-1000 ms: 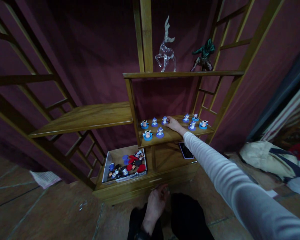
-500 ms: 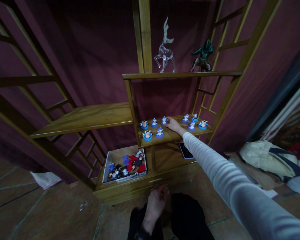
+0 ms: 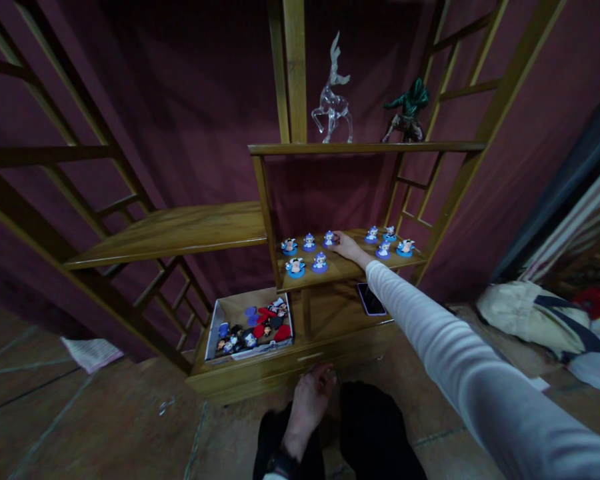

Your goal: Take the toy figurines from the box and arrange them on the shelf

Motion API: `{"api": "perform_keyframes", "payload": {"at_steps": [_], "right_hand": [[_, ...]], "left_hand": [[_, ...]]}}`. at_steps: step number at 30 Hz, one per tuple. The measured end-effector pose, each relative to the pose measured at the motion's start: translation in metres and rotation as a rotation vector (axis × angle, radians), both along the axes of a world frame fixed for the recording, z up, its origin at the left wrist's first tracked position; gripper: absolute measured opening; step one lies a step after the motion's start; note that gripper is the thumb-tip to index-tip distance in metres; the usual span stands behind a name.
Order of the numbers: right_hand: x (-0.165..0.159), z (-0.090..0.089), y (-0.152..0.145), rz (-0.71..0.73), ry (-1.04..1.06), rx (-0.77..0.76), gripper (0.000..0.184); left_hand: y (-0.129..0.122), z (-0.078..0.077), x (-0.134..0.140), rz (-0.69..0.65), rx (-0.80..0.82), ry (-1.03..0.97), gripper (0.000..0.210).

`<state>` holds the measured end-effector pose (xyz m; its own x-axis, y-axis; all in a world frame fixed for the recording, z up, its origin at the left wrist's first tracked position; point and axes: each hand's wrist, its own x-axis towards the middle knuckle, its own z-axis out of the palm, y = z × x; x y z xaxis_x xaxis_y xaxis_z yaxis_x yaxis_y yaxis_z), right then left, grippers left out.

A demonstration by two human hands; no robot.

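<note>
On the middle shelf (image 3: 350,267), my right hand (image 3: 349,247) reaches in from the right. Its fingertips are closed at the right side of a small white-and-purple figurine (image 3: 329,239) on a round purple base, which stands upright. Similar figurines stand around it: a purple-based one (image 3: 309,242) to its left, another (image 3: 319,263) in front, and blue-based ones (image 3: 295,267) at the left end. More, such as a purple-based figurine (image 3: 383,250), stand right of the hand. Low in front, my left hand (image 3: 313,397) rests by my knee, its fingers curled, with nothing seen in them.
Below left, an open box (image 3: 211,337) holds a jumble of figurines and red, black and purple pieces. A phone (image 3: 371,299) lies on the lower shelf. Overhead, a clear deer statue (image 3: 332,107) and a green-cloaked figure (image 3: 409,110) stand on the upper shelf (image 3: 370,148).
The camera view has shifted slightly. My right hand stays at the same figurine, and my left hand keeps its place low in front.
</note>
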<state>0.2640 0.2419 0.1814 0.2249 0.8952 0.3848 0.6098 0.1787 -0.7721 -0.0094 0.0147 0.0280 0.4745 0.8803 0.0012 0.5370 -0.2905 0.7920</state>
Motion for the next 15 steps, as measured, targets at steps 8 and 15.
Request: {"api": "perform_keyframes", "payload": {"at_steps": [8,15], "right_hand": [[-0.007,0.010,-0.031,-0.037,0.135,0.048,0.051],[-0.048,-0.018,-0.157,0.026,0.246,0.155,0.036]], "left_hand": [[0.000,-0.001,-0.004,-0.017,0.059,-0.011,0.031],[-0.001,0.005,-0.009,0.033,0.054,-0.011,0.028]]}}
